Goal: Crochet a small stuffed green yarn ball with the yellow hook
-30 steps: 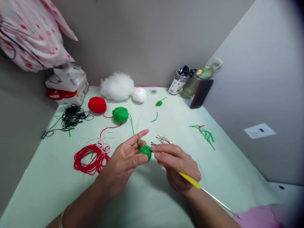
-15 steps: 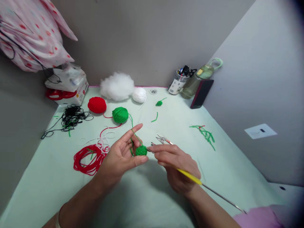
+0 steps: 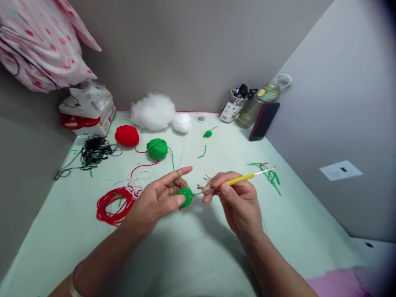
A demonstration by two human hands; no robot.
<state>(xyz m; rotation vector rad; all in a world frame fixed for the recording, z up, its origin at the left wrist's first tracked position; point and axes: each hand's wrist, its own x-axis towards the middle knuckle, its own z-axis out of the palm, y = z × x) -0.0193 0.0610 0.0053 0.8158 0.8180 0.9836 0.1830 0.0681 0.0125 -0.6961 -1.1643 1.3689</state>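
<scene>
Between the thumb and fingers of my left hand (image 3: pixel 161 196) is a small round green crochet piece (image 3: pixel 186 198). Green yarn runs from it over my raised index finger and back to the green yarn ball (image 3: pixel 157 149). My right hand (image 3: pixel 239 202) grips a crochet hook by its yellow handle (image 3: pixel 239 180). The hook's thin metal tip meets the right edge of the crochet piece, at a loop of yarn. Its other metal end points to the upper right. Just behind my right fingers lie small metal tools (image 3: pixel 206 179), partly hidden.
Red yarn ball (image 3: pixel 126 135), white fluffy stuffing (image 3: pixel 153 111) and a white yarn ball (image 3: pixel 182 123) stand at the back. Loose red yarn (image 3: pixel 113 206) and tangled black cord (image 3: pixel 95 152) lie left. Green scraps (image 3: pixel 269 175), a phone (image 3: pixel 264 121) and a bottle (image 3: pixel 258 103) are right.
My right hand has turned, swinging the hook's far end from the lower right to the upper right. The crochet piece has turned slightly in my left hand, and my index finger has shifted right.
</scene>
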